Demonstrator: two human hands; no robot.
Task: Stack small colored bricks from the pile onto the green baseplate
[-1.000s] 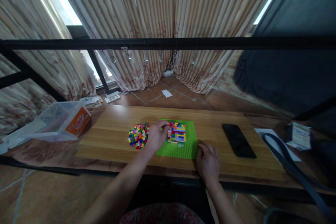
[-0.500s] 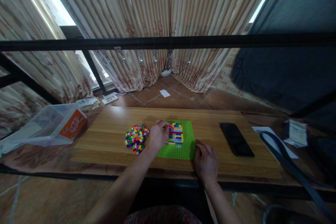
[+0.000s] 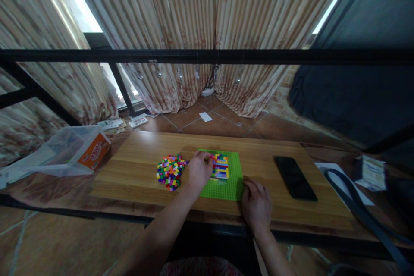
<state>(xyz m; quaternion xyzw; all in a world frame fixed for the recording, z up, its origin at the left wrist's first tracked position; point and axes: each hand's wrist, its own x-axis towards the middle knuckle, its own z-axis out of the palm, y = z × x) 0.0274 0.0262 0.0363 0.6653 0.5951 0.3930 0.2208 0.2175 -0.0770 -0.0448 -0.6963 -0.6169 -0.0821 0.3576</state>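
Note:
A green baseplate (image 3: 233, 183) lies on the wooden table (image 3: 136, 168). On it stands a multicoloured block build (image 3: 221, 167). My left hand (image 3: 199, 170) is closed in a pinch at the build's left edge, fingertips touching it; what it pinches is too small to name. My right hand (image 3: 257, 204) rests curled at the baseplate's near right corner, pressing the table edge. A pile of small coloured bricks (image 3: 169, 171) lies just left of my left hand.
A black phone (image 3: 295, 177) lies on the table to the right. A clear plastic box with an orange label (image 3: 76, 153) sits off the table's left end. Papers and a dark strap (image 3: 355, 200) are at far right. A black bar (image 3: 207, 56) crosses in front of curtains.
My left hand shifted slightly along the build's left edge, staying pinched there. My right hand stayed at the baseplate corner. The view wobbled a little.

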